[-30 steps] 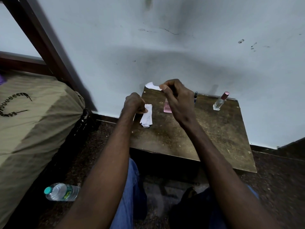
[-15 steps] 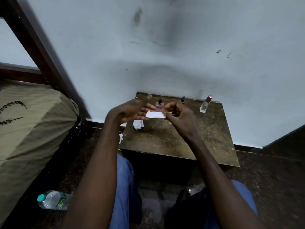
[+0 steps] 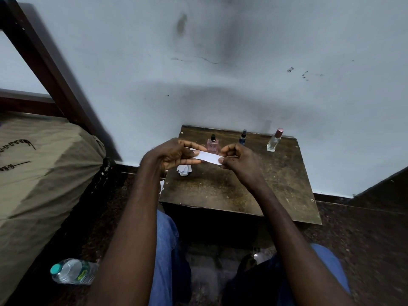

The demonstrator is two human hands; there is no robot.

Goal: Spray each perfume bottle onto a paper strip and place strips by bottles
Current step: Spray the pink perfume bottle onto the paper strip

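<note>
Both hands hold one white paper strip [image 3: 208,157] flat above the small wooden table [image 3: 265,188]. My left hand [image 3: 174,154] pinches its left end and my right hand [image 3: 239,161] pinches its right end. Three perfume bottles stand along the table's back edge by the wall: a pink one with a black cap [image 3: 213,145] just behind the strip, a small dark blue one [image 3: 242,138], and a clear one with a pink cap [image 3: 274,140] at the right. A small pile of white strips [image 3: 184,170] lies on the table under my left hand.
A grey wall [image 3: 220,74] rises right behind the table. At the left stands a bed with an olive cover [image 3: 39,173] and a dark wooden frame [image 3: 44,62]. A plastic water bottle [image 3: 72,271] lies on the dark floor. My knees in blue jeans [image 3: 167,250] sit below the table.
One second ago my left hand gripped the strip pile and my right hand was raised by the pink bottle. Now both hands hold a single strip stretched between them; the view shifted down.
</note>
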